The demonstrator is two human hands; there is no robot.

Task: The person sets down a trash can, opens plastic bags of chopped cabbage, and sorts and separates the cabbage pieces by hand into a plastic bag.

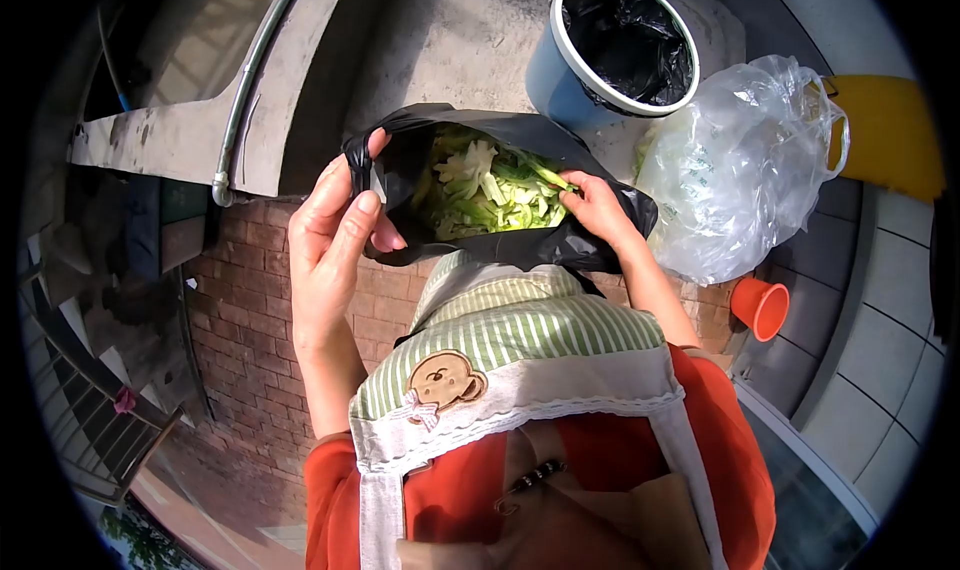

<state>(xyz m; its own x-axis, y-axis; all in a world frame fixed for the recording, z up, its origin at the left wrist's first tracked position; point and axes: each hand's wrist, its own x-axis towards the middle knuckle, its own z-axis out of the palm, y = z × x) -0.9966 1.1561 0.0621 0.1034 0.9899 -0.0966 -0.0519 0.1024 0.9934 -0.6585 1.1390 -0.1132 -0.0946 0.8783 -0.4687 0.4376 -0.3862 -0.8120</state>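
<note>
A black plastic bag (pixel 500 120) is spread wide at lap height, with cut leafy greens (pixel 505 200) inside, pale green pieces and darker stems. My left hand (pixel 335 215) is closed on the left edge of the bag, its bunched plastic looped round the fingers. A small pale sliver shows between the thumb and fingers there; its kind cannot be made out. At the bag's right side my right hand (pixel 597 210) reaches over the opening, thumb and fingers closed around a green stem (pixel 548 175). Part of that hand's grip is hidden.
Behind the bag stands a blue bin (pixel 560 80) with a white rim and black liner. A clear plastic bag (pixel 730 180) bulges at right, near a small orange-red bucket (pixel 760 308). A concrete ledge (pixel 280 100) with a pipe (pixel 245 80) rises at left above brick paving (pixel 250 320).
</note>
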